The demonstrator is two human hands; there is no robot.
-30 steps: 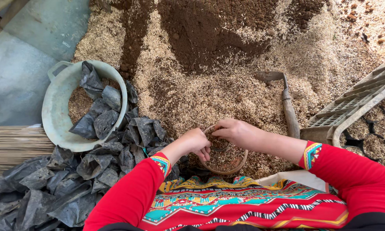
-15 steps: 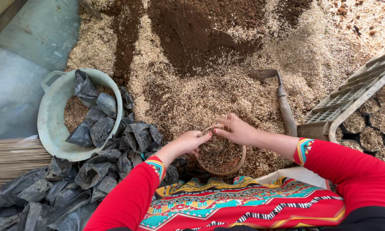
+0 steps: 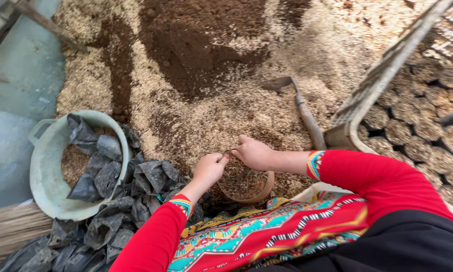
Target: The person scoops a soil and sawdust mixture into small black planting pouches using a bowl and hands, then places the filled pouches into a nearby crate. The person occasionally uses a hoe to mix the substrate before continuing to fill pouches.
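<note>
Left hand (image 3: 210, 168) nearer, over grainy round bowl (image 3: 245, 185)

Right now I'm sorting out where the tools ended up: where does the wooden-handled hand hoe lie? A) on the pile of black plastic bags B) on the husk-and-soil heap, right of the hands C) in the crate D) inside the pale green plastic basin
B: the wooden-handled hand hoe lies on the husk-and-soil heap, just beyond the right hand.

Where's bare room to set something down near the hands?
Free: the grey floor left of the green tub. Crowded: black bags beside the left hand, trowel and crate by the right hand.
</note>
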